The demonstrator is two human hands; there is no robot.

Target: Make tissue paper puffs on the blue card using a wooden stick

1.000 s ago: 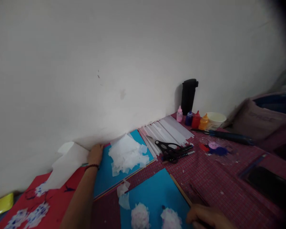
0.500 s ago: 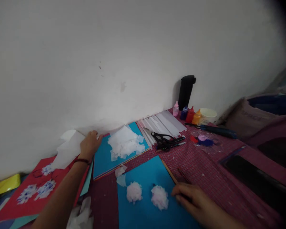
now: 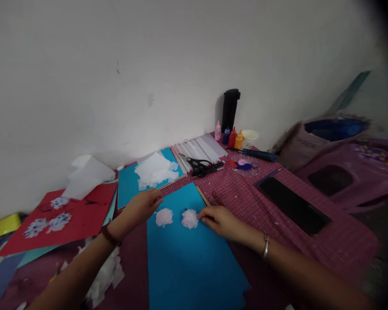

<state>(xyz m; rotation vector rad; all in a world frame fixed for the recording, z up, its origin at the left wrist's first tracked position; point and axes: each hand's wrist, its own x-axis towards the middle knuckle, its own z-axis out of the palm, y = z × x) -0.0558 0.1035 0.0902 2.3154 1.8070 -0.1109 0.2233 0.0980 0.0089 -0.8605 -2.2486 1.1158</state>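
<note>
A blue card sheet [image 3: 187,262] lies in front of me on the red chequered cloth. Two white-pink crumpled paper balls sit on it, the left ball [image 3: 164,217] and the right ball [image 3: 189,218]. My left hand [image 3: 141,207] rests at the sheet's left edge, fingers curled near the left ball, with nothing plainly in them. My right hand [image 3: 220,221] lies flat-ish on the sheet's right edge, its fingertips touching the right ball.
Behind the sheet lie a pile of white paper scraps [image 3: 155,170] on another blue sheet, black scissors [image 3: 200,165], white strips, small paint bottles [image 3: 232,137], a black flask [image 3: 230,108] and a white cup. A red card with blue-white flowers [image 3: 60,215] lies left. A black phone [image 3: 292,204] lies right.
My left hand has left the back-left papers by the wall and come down to the blue sheet. My right hand has slid up to the right ball. The view has tilted down.
</note>
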